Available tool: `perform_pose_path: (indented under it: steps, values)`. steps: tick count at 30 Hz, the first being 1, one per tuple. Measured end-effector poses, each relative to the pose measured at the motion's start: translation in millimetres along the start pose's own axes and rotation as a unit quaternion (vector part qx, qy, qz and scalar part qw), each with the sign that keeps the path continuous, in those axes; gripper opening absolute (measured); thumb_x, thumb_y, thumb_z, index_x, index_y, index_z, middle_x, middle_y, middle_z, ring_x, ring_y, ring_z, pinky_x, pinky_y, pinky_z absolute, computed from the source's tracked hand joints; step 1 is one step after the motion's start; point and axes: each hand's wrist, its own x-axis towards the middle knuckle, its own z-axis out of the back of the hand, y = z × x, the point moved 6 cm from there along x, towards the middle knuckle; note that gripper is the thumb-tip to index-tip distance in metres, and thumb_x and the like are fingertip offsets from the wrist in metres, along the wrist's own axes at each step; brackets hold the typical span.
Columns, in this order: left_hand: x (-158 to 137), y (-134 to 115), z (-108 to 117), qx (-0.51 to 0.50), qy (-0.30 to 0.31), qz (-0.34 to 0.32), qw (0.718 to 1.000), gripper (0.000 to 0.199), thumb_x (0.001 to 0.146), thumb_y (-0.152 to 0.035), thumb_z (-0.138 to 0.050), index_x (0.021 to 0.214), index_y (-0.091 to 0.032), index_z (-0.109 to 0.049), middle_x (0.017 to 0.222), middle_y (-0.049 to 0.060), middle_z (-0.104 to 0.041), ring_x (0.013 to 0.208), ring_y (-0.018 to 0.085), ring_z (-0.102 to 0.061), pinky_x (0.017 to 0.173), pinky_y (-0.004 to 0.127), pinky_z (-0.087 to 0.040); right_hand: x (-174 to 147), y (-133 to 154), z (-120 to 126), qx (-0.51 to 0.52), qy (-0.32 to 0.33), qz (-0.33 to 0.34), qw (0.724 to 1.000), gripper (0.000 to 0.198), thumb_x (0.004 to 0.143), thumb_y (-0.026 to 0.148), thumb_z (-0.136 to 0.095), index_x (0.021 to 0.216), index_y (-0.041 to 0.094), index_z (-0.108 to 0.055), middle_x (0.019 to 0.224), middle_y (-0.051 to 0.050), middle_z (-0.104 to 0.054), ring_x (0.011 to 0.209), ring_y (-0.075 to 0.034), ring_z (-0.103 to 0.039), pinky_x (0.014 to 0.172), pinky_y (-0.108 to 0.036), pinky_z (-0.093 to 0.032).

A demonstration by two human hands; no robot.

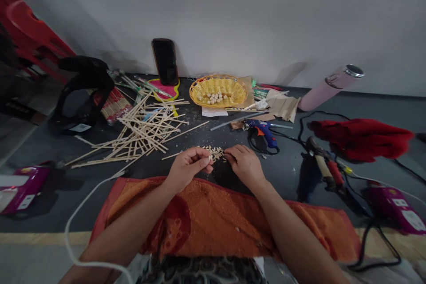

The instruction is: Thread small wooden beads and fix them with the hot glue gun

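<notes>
Just past the orange cloth [219, 217], a pale piece [211, 157] is pinched by the left hand [189, 164]; whether anything is gripped by the right hand [246, 163] cannot be told. Between them, near both, short stick pieces [217, 152] are heaped, axes mixed, partly covered by fingers. Farther off, blocks [215, 97] in the basket [199, 91] are blurred.

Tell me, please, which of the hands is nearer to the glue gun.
Right. The right hand is close by, below and slightly left of the glue gun in the picture; the left hand is farther left.

Wearer's two hands [188, 165] [246, 166], one basket [218, 86]
</notes>
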Motion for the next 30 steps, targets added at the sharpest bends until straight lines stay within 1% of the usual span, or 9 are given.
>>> perform_pose_path:
  steps: [4, 10, 15, 17, 19, 21, 23, 26, 30]
  values:
    - [0, 0, 1, -0.007, 0.001, -0.003, 1.0, 0.025, 0.073, -0.031, -0.07, 0.09, -0.014, -0.062, 0.077, 0.004, -0.068, 0.061, 0.012, -0.063, 0.062, 0.026, -0.053, 3, 3, 0, -0.005, 0.001, -0.003, 1.0, 0.017, 0.09, 0.026, -0.049, 0.094, 0.023, -0.065, 0.088, -0.006, -0.064, 0.087, -0.02, -0.055, 0.079, -0.032, -0.038]
    - [1, 0, 3, 0.002, -0.005, 0.0, 1.0, 0.025, 0.073, -0.032, -0.069, 0.089, -0.014, -0.062, 0.077, 0.004, -0.068, 0.061, 0.012, -0.063, 0.063, 0.027, -0.053, 2, 17, -2, -0.002, 0.023, 0.034, 0.999, 0.022, 0.091, 0.023, -0.049, 0.108, 0.028, -0.062, 0.098, -0.005, -0.063, 0.091, -0.02, -0.051, 0.076, -0.031, -0.035]
    - [0, 0, 3, 0.008, -0.006, -0.002, 1.0, 0.026, 0.073, -0.032, -0.069, 0.09, -0.015, -0.062, 0.077, 0.003, -0.068, 0.061, 0.012, -0.063, 0.063, 0.028, -0.053, 2, 21, -2, -0.004, 0.025, 0.044, 0.999, 0.014, 0.089, 0.026, -0.052, 0.09, 0.025, -0.067, 0.094, -0.005, -0.064, 0.09, -0.02, -0.05, 0.076, -0.033, -0.035]
    - [0, 0, 2, 0.021, -0.002, -0.004, 1.0, 0.025, 0.073, -0.032, -0.069, 0.09, -0.015, -0.062, 0.077, 0.003, -0.068, 0.062, 0.012, -0.063, 0.064, 0.027, -0.053, 1, 21, 3, 0.043, 0.01, 0.045, 0.998, 0.013, 0.088, 0.022, -0.053, 0.089, 0.024, -0.066, 0.093, -0.005, -0.064, 0.09, -0.02, -0.052, 0.08, -0.035, -0.037]
    - [0, 0, 1, 0.039, 0.006, -0.006, 0.999, 0.025, 0.074, -0.033, -0.068, 0.09, -0.015, -0.063, 0.078, 0.003, -0.067, 0.063, 0.013, -0.064, 0.064, 0.027, -0.053, -1, 21, 10, 0.135, -0.012, 0.041, 0.99, 0.014, 0.089, 0.021, -0.052, 0.091, 0.023, -0.065, 0.093, -0.005, -0.064, 0.09, -0.019, -0.054, 0.083, -0.035, -0.039]
    - [-1, 1, -1, 0.059, 0.018, -0.006, 0.998, 0.025, 0.075, -0.033, -0.067, 0.091, -0.015, -0.063, 0.078, 0.004, -0.067, 0.064, 0.013, -0.064, 0.064, 0.027, -0.053, -4, 22, 16, 0.239, -0.029, 0.03, 0.97, 0.014, 0.09, 0.022, -0.05, 0.094, 0.023, -0.064, 0.093, -0.005, -0.064, 0.09, -0.018, -0.056, 0.084, -0.034, -0.043]
    - [-1, 3, -3, 0.077, 0.03, -0.006, 0.997, 0.025, 0.075, -0.033, -0.066, 0.091, -0.014, -0.063, 0.079, 0.004, -0.067, 0.065, 0.013, -0.064, 0.064, 0.026, -0.052, -7, 25, 20, 0.311, -0.031, 0.017, 0.95, 0.014, 0.09, 0.024, -0.05, 0.095, 0.023, -0.063, 0.093, -0.005, -0.063, 0.09, -0.017, -0.057, 0.083, -0.033, -0.045]
    - [-2, 4, -5, 0.094, 0.041, -0.008, 0.995, 0.024, 0.076, -0.033, -0.065, 0.092, -0.015, -0.064, 0.081, 0.004, -0.066, 0.066, 0.013, -0.064, 0.065, 0.025, -0.052, -10, 32, 20, 0.353, -0.021, 0.011, 0.935, 0.013, 0.089, 0.024, -0.052, 0.094, 0.023, -0.063, 0.092, -0.005, -0.062, 0.089, -0.017, -0.058, 0.082, -0.032, -0.046]
    - [-3, 4, -7, 0.095, 0.049, -0.009, 0.994, 0.023, 0.077, -0.031, -0.064, 0.093, -0.015, -0.063, 0.083, 0.003, -0.066, 0.068, 0.012, -0.064, 0.067, 0.025, -0.053, -10, 38, 19, 0.363, -0.015, 0.018, 0.932, 0.013, 0.089, 0.025, -0.053, 0.092, 0.023, -0.065, 0.09, -0.005, -0.062, 0.088, -0.017, -0.058, 0.082, -0.032, -0.047]
